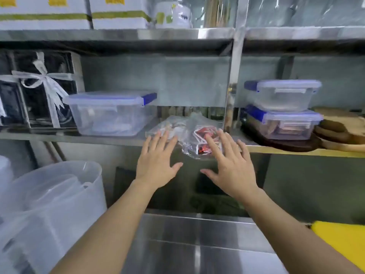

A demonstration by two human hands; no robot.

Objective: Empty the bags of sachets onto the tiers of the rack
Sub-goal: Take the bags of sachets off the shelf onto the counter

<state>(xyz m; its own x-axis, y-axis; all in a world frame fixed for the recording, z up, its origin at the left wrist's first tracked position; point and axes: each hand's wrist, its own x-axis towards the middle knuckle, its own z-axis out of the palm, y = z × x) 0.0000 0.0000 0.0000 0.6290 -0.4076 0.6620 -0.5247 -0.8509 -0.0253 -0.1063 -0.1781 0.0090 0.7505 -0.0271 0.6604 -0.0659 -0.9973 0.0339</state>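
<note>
Lying at both spread fingertips, the bag of sachets [189, 135] rests between left hand [158, 163] and right hand [231, 167].

Even, cool lighting, moderately bright. Glare streaks on steel counter [197, 252] and upper shelf edge [138, 34]. Dark shadow under that shelf. Whole frame soft; white boxes [45, 12] and frame edges blurred. Wide-angle bowing visible in shelf lines.

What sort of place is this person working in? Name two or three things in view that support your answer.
Probably a commercial kitchen or its storeroom: a stainless steel rack and counter, clip-lid plastic food containers, stacked wooden boards, and a clear bag of sachets on the shelf.
</note>
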